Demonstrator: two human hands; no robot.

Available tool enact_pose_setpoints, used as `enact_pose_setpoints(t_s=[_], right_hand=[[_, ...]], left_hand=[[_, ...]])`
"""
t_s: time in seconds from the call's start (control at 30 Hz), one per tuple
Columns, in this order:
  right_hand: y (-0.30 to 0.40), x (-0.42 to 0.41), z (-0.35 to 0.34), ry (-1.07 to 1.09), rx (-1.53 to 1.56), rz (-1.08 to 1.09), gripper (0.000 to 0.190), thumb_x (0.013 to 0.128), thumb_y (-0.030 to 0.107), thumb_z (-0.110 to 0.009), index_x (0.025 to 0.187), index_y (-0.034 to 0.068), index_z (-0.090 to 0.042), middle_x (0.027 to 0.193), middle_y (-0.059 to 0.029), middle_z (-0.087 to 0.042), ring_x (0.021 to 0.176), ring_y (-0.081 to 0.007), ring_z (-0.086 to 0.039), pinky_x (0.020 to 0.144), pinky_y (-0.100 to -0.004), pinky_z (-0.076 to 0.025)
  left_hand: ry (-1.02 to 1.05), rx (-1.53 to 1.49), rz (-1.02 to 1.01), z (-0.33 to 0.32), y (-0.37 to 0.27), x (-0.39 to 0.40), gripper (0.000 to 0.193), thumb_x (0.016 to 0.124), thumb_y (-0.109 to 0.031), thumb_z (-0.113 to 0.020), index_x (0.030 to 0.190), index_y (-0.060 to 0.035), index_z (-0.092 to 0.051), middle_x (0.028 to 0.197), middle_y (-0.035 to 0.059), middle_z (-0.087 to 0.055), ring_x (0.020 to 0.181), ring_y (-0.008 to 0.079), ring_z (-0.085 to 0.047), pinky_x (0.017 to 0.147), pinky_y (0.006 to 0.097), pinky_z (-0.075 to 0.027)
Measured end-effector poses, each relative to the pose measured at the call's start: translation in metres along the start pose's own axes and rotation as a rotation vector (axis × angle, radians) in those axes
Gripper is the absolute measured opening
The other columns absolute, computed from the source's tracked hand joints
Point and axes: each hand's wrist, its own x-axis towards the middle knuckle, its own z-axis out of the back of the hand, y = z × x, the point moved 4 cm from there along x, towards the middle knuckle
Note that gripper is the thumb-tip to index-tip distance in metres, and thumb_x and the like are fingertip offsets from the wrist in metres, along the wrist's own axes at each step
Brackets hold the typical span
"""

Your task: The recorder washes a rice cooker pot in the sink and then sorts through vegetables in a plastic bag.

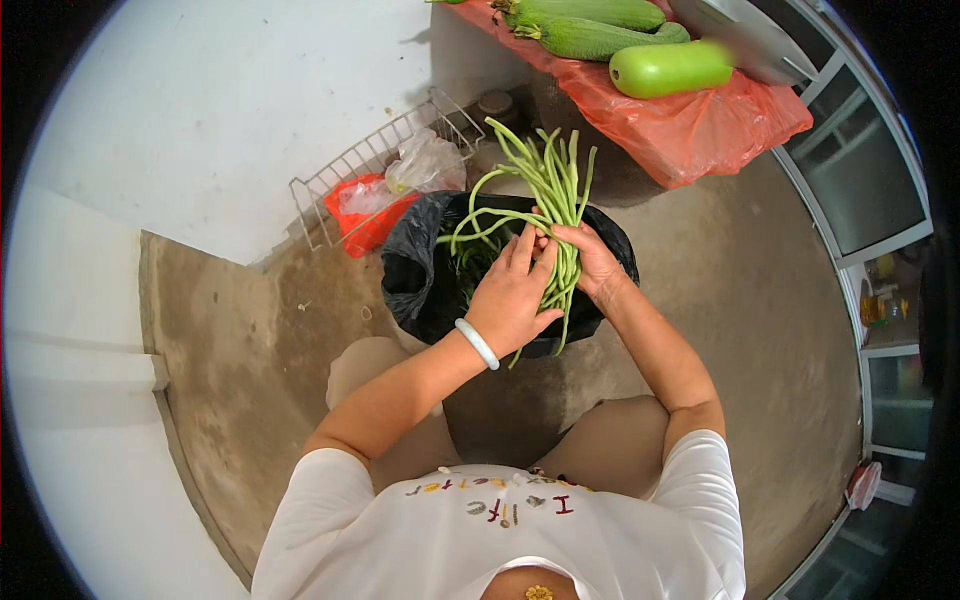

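Note:
A bundle of green long beans (551, 180) is gripped in my right hand (596, 259), with the thumb across its front. From the left, my left hand (510, 292), a pale bangle at its wrist, lies against the same bundle. Its fingers are stretched out and its thumb is spread; whether it pinches any beans is hidden. Some beans curve out to the left, and a few ends hang below the hands. Under the bundle stands a container lined with a black plastic bag (420, 262), with dark green matter inside.
A wire rack (360, 161) holding a red plastic bag (367, 232) and a clear plastic bag (431, 165) leans near the wall. Red plastic sheeting (675, 146) at upper right bears a pale green gourd (667, 69) and ridged green gourds (600, 39). Glass-fronted cabinets (862, 161) line the right.

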Motion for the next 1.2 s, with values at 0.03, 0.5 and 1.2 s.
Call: enact_pose_setpoints(t_s=[0.03, 0.5, 1.2], right_hand=[[0.001, 0.0, 0.001, -0.008, -0.02, 0.002, 0.04, 0.085, 0.006, -0.062, 0.123, -0.001, -0.054, 0.099, -0.0076, -0.064, 0.085, -0.0145, -0.062, 0.081, -0.029, -0.053], [-0.004, 0.0, -0.046, -0.162, -1.143, 0.37, 0.05, 0.072, 0.01, -0.074, 0.117, 0.002, -0.054, 0.11, -0.0147, -0.063, 0.103, -0.0307, -0.061, 0.09, -0.0359, -0.048], [-0.022, 0.007, 0.033, -0.103, -1.484, 0.076, 0.038, 0.09, 0.034, -0.059, 0.104, -0.001, -0.063, 0.095, -0.0158, -0.067, 0.088, -0.0291, -0.065, 0.08, -0.0359, -0.049]], left_hand=[[-0.008, 0.011, 0.006, -0.001, 0.0, 0.001, 0.088, 0.07, -0.029, -0.079, 0.14, 0.0015, -0.034, 0.143, 0.0295, -0.026, 0.126, 0.0453, -0.038, 0.104, 0.0424, -0.039], [-0.134, -1.483, 0.728, -0.024, 0.07, 0.006, 0.05, 0.086, -0.023, -0.07, 0.126, -0.0037, -0.046, 0.114, 0.0054, -0.057, 0.105, 0.0152, -0.056, 0.089, 0.0326, -0.048], [-0.438, -1.946, 0.242, 0.075, 0.149, -0.001, 0.021, 0.084, -0.008, -0.058, 0.104, -0.0082, -0.052, 0.068, 0.0026, -0.049, 0.065, 0.0187, -0.052, 0.072, 0.0385, -0.046]])
